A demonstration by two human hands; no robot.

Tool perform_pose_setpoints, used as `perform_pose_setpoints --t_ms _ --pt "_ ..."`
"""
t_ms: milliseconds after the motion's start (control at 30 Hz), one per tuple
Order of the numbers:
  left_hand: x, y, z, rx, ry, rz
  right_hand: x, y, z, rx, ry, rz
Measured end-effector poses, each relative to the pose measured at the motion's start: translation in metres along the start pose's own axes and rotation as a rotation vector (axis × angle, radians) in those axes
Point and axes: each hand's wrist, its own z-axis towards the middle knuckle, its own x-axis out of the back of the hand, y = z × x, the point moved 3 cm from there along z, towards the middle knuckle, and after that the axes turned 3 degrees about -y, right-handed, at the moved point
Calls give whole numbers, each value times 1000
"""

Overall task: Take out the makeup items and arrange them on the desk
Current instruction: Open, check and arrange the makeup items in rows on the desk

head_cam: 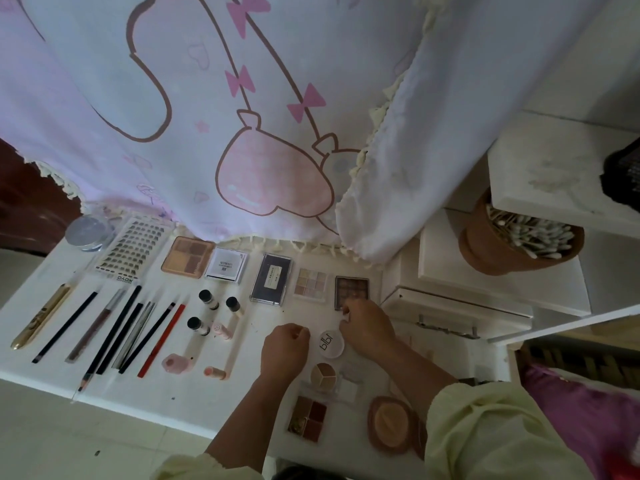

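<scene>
The left hand [285, 348] is knuckles-up, fingers curled under; whether they hold anything I cannot tell. Just right, the round white compact [330, 342] lies on the desk [214, 403]. The right hand [367, 329] pinches a small pale piece [346, 317] in its fingers at the dark palette's [351, 292] near corner; it is best lowered slowly, clear of the compact. Far left lie pencils [65, 327], then 3 dark-capped bottles [204, 299]; far right, a pot of cotton swabs [491, 251].

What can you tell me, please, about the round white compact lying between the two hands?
The round white compact lies flat and closed on the white desk, glossy like plastic, with black lettering on its lid. It sits between the left hand and the right hand; the right hand overlaps its rim, though contact is unclear.
</scene>
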Motion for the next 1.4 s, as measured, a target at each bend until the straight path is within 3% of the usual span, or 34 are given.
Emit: perform_pose_setpoints --t_ms 100,400,667,1067,1300,1400 --pt "1 5 9 -42 51 55 13 -5 8 50 86 -105" --pt "-8 -2 31 -76 103 0 19 -2 46 58 -136 -479" --pt "-8 -10 32 -119 79 -19 6 -7 48 122 -85 -660" --pt "-9 -13 34 -109 41 -41 21 -10 40 177 -68 -627" --pt "-1 -7 24 -48 -20 -175 36 -23 19 232 -5 -354" --pt "9 5 6 -14 30 -301 47 -30 1 234 -20 -169"
